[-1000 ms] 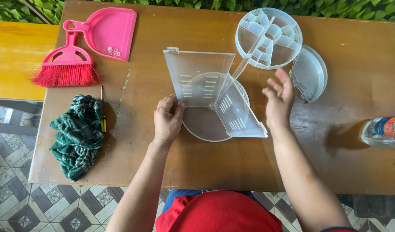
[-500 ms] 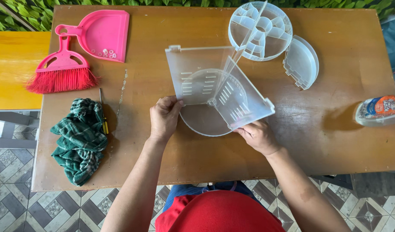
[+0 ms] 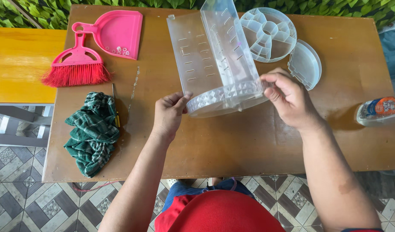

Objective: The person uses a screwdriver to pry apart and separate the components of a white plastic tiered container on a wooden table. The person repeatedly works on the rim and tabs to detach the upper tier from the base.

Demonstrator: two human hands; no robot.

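Over the table's middle: clear plastic organizer frame (image 3: 214,60), lifted off the wood, round faceted base toward the body, two slotted upright panels leaning away toward 12 o'clock.
Left hand (image 3: 169,114): at 8 o'clock of the base, fingers curled, thumb and fingertips pinching the base rim.
Right hand (image 3: 289,99): at 4 o'clock of the base, closed on the rim, fingers bent over its edge, thumb side up.
Table (image 3: 249,146): brown wood, bare patch under both forearms.
Round divided tray (image 3: 268,34): clear, wedge compartments around a centre ring, lying flat at 1 o'clock of the frame, just beside its right panel.
Half-round clear piece (image 3: 305,64): at 3 o'clock of the frame, touching or nearly touching the divided tray; cannot tell which.
Pink dustpan (image 3: 118,32): at 10 o'clock, small pale rings lying inside it.
Pink hand brush (image 3: 77,64): red bristles, handle overlapping the dustpan's handle.
Green checked cloth (image 3: 92,133): crumpled at 8 o'clock, near the table's left edge.
Bottle (image 3: 380,111): lying on its side at 3 o'clock, far right edge.
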